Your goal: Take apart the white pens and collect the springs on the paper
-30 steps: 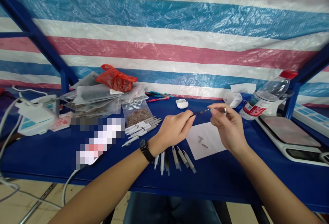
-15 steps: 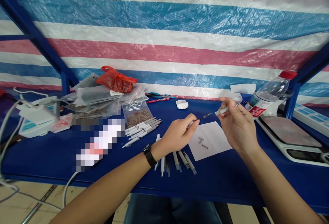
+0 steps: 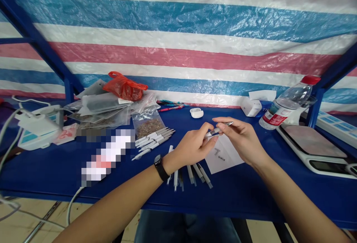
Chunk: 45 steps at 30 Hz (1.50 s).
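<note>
Above the sheet of paper (image 3: 223,163), both hands meet on one ballpoint pen (image 3: 211,132). My left hand (image 3: 193,145) pinches the white barrel, closed around its rear part. At the other end, my right hand (image 3: 241,138) has its thumb and fingers closed on the front section, whose silver tip sticks out to the right. Fingers hide the joint between the two sections. Small dark and clear bits (image 3: 221,158) lie on the paper. White and clear pen parts (image 3: 205,175) rest below my left wrist, partly hidden by it.
Assembled white pens (image 3: 152,142) lie to the left, before a zip bag of brown grains (image 3: 150,127). A white earphone case (image 3: 196,113) sits behind the hands. At right stand a plastic bottle (image 3: 287,103) and a digital scale (image 3: 312,142). A red bag (image 3: 125,87) tops plastic packets.
My right hand has moved left and brought the front section over the refill held by my left hand. The two pen sections, apart before, now meet. My left hand stays almost in place.
</note>
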### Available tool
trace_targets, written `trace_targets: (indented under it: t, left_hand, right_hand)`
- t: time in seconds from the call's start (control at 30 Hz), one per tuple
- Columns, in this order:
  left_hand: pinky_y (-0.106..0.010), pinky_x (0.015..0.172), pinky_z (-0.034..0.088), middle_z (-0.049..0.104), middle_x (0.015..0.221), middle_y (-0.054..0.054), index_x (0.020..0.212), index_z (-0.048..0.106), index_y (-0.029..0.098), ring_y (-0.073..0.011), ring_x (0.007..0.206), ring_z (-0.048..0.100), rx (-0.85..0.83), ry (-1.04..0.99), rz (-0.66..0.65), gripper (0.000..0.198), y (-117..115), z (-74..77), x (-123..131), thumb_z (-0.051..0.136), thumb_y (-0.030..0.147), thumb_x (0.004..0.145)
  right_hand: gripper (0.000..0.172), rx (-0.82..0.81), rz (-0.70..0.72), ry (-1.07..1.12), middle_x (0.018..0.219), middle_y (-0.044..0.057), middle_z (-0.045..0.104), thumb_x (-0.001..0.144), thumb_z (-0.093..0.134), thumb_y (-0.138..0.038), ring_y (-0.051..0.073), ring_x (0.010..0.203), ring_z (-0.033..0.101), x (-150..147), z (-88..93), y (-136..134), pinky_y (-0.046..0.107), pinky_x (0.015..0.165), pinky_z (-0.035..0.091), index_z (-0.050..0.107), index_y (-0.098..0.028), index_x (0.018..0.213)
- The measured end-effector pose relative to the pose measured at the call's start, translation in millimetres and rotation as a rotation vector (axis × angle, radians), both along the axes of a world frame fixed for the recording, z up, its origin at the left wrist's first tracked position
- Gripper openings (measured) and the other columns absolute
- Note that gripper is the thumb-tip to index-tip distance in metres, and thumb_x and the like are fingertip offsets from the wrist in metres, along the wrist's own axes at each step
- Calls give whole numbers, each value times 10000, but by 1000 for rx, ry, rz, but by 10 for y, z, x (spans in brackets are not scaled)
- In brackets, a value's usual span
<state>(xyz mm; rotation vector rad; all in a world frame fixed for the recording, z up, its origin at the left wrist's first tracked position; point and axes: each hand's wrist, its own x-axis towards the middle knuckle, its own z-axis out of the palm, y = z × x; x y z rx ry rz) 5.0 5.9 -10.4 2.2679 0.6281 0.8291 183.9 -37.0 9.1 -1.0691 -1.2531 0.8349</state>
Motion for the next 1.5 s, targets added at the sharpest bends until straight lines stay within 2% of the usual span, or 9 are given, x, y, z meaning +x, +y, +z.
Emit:
trace_targets:
  t: [0.17,0.3,0.63,0.73,0.9,1.13,1.23,1.37,1.5]
  left_hand:
    - [-264,516,239,440,592,91,1042,401,235,-155,465,469,93,137,84,58,18,6,-2,418,282,1013]
    - [-271,524,270,536,643,56,1019,412,230,-183,524,560,152,221,138,40,14,30,1,406,268,1029]
    - [-270,516,323,553,652,47,1022,402,231,-189,529,586,280,305,148,136,40,43,-53,317,316,1084]
    - [-281,518,330,580,671,26,1028,408,223,-206,548,603,344,379,167,143,26,54,-33,318,320,1081]
    - [-295,521,331,645,764,-2,1021,417,220,-211,599,634,399,402,130,124,-15,51,24,337,299,1073]
    - [-275,550,347,604,775,11,1003,419,224,-175,588,588,335,267,151,214,71,8,-28,287,358,1105]
    - [-277,554,341,601,782,9,984,422,224,-175,595,587,353,267,148,214,78,-7,-32,302,353,1106]
    - [-282,574,362,620,812,-1,996,439,222,-190,654,624,390,290,130,195,46,0,-4,327,340,1103]
    - [-286,562,364,627,803,-1,1008,432,217,-196,642,632,374,291,165,177,60,14,-2,327,323,1103]
  right_hand:
    - [253,45,-5,-46,964,50,736,764,866,-452,183,799,685,-35,-63,1,366,725,617,842,-294,961]
    - [212,89,12,-81,876,27,699,778,863,-418,155,700,672,-28,-44,-7,355,696,627,840,-294,948]
    - [301,32,13,-58,746,36,763,631,948,-451,176,629,694,-6,55,-3,312,578,598,776,-232,745]
    - [416,18,-73,-139,589,30,705,604,934,-560,167,501,623,-49,68,-26,297,481,524,718,-206,641]
    - [732,66,-282,-344,370,-16,410,814,695,-725,83,390,369,-69,57,-50,257,424,325,428,-198,381]
    - [500,5,-65,-209,655,0,650,697,829,-681,146,573,594,36,132,-13,281,564,492,716,-217,845]
    - [514,-7,-86,-296,594,7,642,722,807,-689,135,528,559,35,105,-17,277,539,451,638,-206,671]
    - [715,-8,-222,-448,417,-8,447,851,626,-756,106,444,414,30,71,-26,284,499,354,453,-203,433]
    - [566,-7,-100,-343,617,11,622,765,717,-762,146,562,559,32,104,-14,286,568,444,642,-209,674]
